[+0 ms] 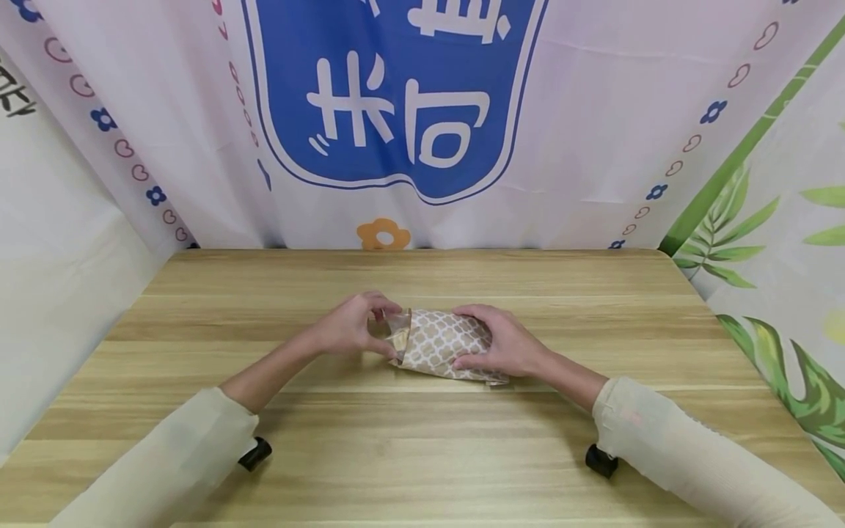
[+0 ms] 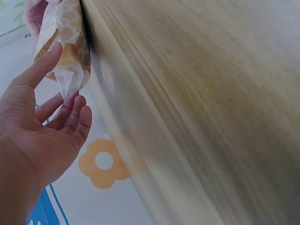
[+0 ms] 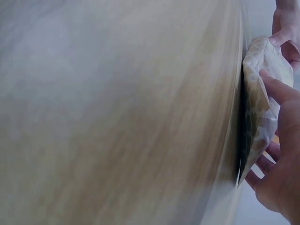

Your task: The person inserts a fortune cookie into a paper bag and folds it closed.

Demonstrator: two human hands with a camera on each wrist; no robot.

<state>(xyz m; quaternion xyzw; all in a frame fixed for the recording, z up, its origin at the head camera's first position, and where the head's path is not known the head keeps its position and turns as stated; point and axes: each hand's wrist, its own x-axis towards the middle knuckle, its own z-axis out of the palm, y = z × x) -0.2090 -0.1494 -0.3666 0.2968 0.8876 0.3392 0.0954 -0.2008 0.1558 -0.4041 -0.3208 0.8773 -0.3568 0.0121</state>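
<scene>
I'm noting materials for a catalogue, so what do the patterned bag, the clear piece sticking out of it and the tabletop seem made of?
Patterned bag: probably paper, fairly matte, going by its stiff creases; thin plastic is possible.
Clear piece: likely thin plastic film, somewhat glossy, as it is see-through and crinkled.
Tabletop: wood-look, smooth, with streaky grain; real wood or laminate, I can't tell.

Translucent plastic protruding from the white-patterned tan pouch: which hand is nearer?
Left. The left hand touches the translucent plastic; the right hand grips the pouch's opposite end, away from it.
</scene>
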